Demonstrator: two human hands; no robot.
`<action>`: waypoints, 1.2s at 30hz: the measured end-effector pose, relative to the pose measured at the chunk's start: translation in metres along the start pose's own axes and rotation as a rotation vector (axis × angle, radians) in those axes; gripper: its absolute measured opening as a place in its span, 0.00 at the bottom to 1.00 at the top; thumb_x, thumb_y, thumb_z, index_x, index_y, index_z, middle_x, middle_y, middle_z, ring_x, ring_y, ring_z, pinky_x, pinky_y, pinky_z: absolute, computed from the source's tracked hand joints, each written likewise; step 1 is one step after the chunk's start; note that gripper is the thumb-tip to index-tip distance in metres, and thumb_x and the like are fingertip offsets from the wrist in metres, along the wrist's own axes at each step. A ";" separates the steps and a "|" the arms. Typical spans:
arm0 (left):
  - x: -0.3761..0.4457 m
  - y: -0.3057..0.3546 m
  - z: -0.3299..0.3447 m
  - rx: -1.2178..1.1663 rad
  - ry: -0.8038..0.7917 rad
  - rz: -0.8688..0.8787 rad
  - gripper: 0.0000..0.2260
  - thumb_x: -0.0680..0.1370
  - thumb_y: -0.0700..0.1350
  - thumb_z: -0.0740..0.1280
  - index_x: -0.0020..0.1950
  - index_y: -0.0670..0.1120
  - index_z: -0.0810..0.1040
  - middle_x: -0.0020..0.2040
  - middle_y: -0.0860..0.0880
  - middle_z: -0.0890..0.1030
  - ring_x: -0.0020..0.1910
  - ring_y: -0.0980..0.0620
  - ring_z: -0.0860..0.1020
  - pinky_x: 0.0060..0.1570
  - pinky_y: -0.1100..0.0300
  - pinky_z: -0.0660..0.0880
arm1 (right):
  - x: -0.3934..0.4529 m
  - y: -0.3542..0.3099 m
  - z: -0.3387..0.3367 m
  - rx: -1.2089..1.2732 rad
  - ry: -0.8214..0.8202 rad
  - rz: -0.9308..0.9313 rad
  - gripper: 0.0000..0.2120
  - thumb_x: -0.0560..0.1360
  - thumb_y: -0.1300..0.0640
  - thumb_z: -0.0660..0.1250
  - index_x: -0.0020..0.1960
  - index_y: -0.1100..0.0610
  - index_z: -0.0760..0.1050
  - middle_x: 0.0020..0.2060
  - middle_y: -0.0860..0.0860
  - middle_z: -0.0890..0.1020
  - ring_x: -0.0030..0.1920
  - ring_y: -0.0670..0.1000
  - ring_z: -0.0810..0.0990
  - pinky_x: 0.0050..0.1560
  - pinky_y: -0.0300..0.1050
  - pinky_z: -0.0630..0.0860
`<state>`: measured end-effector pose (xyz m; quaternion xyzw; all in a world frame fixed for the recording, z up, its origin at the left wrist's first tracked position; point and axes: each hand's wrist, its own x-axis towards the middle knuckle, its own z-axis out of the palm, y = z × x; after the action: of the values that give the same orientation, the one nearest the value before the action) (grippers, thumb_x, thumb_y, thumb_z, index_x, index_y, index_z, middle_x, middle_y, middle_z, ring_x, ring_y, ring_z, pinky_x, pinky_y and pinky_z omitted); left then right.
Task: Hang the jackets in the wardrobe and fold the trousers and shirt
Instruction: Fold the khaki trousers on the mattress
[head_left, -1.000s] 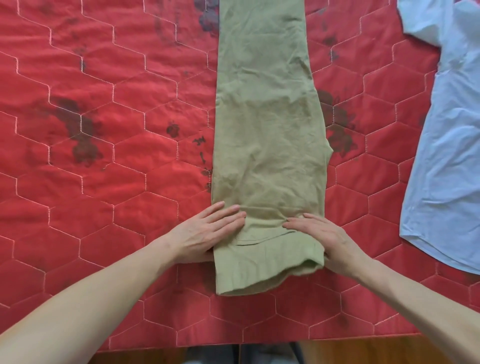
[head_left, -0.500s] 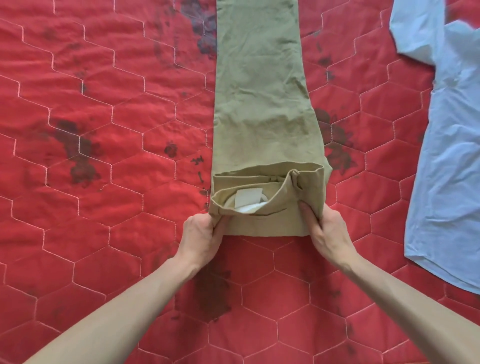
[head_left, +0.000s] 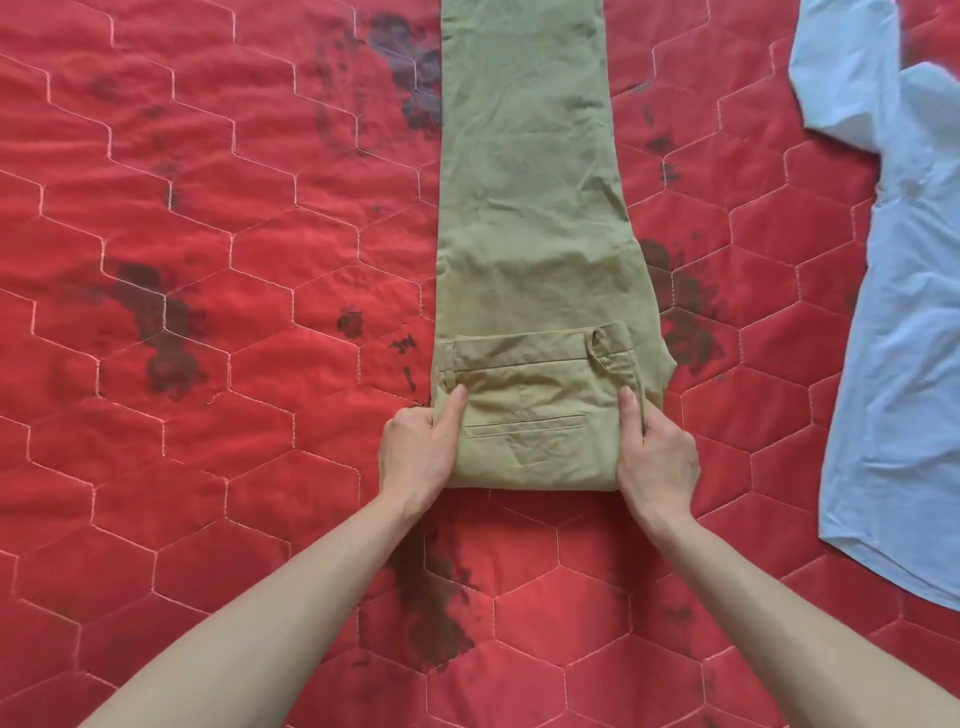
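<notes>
Now, line by line:
Trousers (head_left: 524, 218): olive-green, laid lengthwise down the middle of the red quilt (head_left: 208, 291), legs running off the top edge; near end turned over onto the legs, lying flat with waistband, belt loop and welt pocket facing up.
Change in trousers: half a second back the near end stood half-rolled and open, white label showing inside; a second back only a short bit of the end was turned over under flat palms; now pressed down flat, label out of sight.
Left hand (head_left: 415, 452): clamped on the left edge of the folded end, thumb lying on top of the cloth, fingers tucked under and hidden.
Right hand (head_left: 657, 457): clamped on the right edge of the same fold, thumb on top, fingers tucked under the side.
Change in hands: earlier curled at the lower corners of the raised roll; now further up along the sides, thumbs stretched onto the top layer.
Shirt (head_left: 904, 312): pale blue, spread flat on the quilt well to the right of the trousers, not touching them, partly cut by the right edge.
Quilt: red, hexagon stitching, dark blotches on both sides of the trousers and between the forearms.
</notes>
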<state>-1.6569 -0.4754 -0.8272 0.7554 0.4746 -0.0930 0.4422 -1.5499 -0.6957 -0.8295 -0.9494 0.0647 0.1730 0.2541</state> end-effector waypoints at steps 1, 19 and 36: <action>-0.004 0.001 0.001 0.010 0.039 0.005 0.30 0.81 0.64 0.64 0.29 0.45 0.63 0.26 0.50 0.66 0.30 0.44 0.67 0.33 0.49 0.64 | -0.002 0.000 0.002 0.011 0.030 0.020 0.28 0.84 0.36 0.55 0.38 0.58 0.69 0.35 0.61 0.80 0.42 0.68 0.78 0.41 0.55 0.70; 0.005 0.003 0.054 0.779 0.007 0.858 0.34 0.83 0.65 0.53 0.86 0.54 0.49 0.86 0.43 0.49 0.84 0.36 0.47 0.80 0.35 0.54 | 0.008 -0.004 0.007 -0.358 -0.043 -0.975 0.29 0.86 0.48 0.59 0.84 0.56 0.60 0.83 0.55 0.59 0.84 0.55 0.56 0.81 0.59 0.58; 0.017 -0.006 0.051 0.603 0.050 0.977 0.36 0.79 0.61 0.65 0.83 0.47 0.62 0.85 0.43 0.57 0.83 0.34 0.53 0.76 0.29 0.56 | 0.037 0.020 0.021 -0.216 -0.183 -1.036 0.35 0.81 0.43 0.63 0.83 0.54 0.61 0.84 0.54 0.57 0.84 0.59 0.54 0.82 0.61 0.54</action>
<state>-1.6386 -0.5018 -0.8703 0.9816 0.0335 0.0087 0.1876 -1.5254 -0.7033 -0.8691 -0.8587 -0.4528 0.1125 0.2118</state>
